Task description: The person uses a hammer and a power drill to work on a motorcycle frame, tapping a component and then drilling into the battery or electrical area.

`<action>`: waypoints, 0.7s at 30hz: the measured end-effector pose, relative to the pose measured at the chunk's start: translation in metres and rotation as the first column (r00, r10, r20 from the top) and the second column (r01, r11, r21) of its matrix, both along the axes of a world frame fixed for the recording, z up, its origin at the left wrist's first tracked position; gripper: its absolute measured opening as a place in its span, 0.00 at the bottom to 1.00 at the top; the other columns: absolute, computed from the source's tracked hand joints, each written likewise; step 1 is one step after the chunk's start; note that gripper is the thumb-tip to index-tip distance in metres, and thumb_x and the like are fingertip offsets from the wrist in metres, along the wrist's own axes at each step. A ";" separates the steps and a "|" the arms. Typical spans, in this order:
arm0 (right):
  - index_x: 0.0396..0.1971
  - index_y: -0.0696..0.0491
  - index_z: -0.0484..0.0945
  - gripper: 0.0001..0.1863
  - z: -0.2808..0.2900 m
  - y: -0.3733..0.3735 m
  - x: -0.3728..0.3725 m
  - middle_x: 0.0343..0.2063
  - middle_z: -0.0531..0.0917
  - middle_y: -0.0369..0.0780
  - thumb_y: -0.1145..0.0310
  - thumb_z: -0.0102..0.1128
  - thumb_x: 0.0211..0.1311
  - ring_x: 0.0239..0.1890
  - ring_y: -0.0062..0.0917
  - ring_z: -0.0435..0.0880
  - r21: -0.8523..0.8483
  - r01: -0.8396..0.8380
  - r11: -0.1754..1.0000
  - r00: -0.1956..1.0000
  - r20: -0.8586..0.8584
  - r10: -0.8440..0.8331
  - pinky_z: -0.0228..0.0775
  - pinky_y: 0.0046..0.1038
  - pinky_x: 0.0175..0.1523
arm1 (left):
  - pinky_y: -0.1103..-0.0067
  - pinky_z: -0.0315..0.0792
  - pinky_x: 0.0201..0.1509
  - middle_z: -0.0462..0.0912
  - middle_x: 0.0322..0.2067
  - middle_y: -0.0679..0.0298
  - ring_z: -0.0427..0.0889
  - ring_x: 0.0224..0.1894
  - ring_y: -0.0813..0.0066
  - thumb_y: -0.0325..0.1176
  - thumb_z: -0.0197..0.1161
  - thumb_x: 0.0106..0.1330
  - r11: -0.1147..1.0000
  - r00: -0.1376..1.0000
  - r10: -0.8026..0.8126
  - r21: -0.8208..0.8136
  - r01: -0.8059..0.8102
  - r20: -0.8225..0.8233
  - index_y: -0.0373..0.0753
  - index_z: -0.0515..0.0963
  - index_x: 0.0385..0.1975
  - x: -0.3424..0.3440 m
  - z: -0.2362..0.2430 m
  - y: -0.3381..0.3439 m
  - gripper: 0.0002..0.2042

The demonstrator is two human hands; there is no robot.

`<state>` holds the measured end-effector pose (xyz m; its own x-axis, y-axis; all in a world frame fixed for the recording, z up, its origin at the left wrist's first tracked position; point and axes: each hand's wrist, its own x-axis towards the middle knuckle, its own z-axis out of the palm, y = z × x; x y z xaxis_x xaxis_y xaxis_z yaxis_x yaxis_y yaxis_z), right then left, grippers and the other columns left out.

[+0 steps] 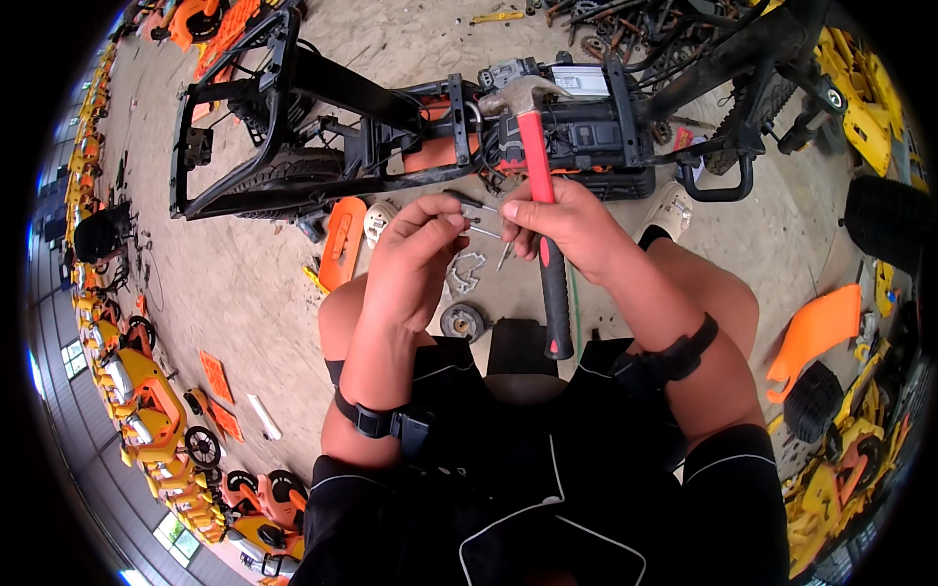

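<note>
My right hand (567, 223) is closed round a hammer (537, 156) with a red shaft and black grip, its steel head pointing away and its grip hanging toward my lap. Slim metal pieces stick out of the same fingers; one thin pointed rod (505, 256) tilts downward. To its left, my left hand (415, 249) is closed in a pinch, fingertips close to the right hand's. Between them lie a thin silver rod (485, 231) and a dark-ended slim piece (471, 202); I cannot tell exactly which fingers hold each, or what kind they are.
A black vehicle frame (352, 98) with a tyre, wiring and a dark box (572, 137) lies across in front. On the concrete floor are a chain (468, 273), a round metal hub (462, 322) and an orange panel (342, 241). Yellow and orange vehicles (147, 400) line the left.
</note>
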<state>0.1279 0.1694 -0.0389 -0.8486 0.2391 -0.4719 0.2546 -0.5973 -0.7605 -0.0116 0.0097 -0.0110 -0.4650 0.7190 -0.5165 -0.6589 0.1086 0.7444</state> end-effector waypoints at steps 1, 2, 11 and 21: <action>0.36 0.57 0.78 0.09 0.001 0.003 0.001 0.28 0.82 0.38 0.66 0.60 0.68 0.26 0.20 0.81 -0.006 0.033 0.999 0.999 -0.006 -0.033 0.74 0.24 0.33 | 0.75 0.69 0.50 0.78 0.36 0.67 0.77 0.42 0.76 0.28 0.59 0.66 1.000 1.000 0.006 -0.018 -0.006 0.010 0.40 0.78 0.40 -0.001 -0.002 0.003 0.05; 0.37 0.57 0.78 0.09 0.003 0.005 0.002 0.28 0.82 0.38 0.66 0.60 0.68 0.26 0.20 0.81 -0.013 0.067 0.998 0.998 -0.011 -0.067 0.74 0.24 0.33 | 0.74 0.69 0.50 0.78 0.36 0.68 0.76 0.42 0.76 0.29 0.59 0.66 0.999 1.000 0.012 -0.035 -0.011 0.020 0.40 0.78 0.40 -0.001 -0.003 0.007 0.05; 0.39 0.60 0.77 0.11 0.022 0.033 0.013 0.29 0.82 0.40 0.66 0.59 0.66 0.27 0.22 0.80 -0.018 0.210 0.978 0.977 -0.042 -0.210 0.73 0.26 0.34 | 0.67 0.71 0.41 0.64 0.22 0.69 0.69 0.29 0.72 0.73 0.39 0.63 0.938 0.982 0.019 -0.343 0.048 0.189 0.45 0.64 0.22 -0.025 -0.042 0.074 0.32; 0.37 0.58 0.78 0.10 0.023 0.046 0.023 0.29 0.81 0.39 0.66 0.61 0.65 0.27 0.21 0.80 0.021 0.196 0.980 0.980 -0.042 -0.195 0.73 0.23 0.33 | 0.82 0.70 0.39 0.78 0.28 0.70 0.74 0.32 0.83 0.41 0.63 0.71 0.991 0.933 0.129 0.010 -0.134 -0.336 0.38 0.77 0.32 -0.011 -0.049 0.082 0.12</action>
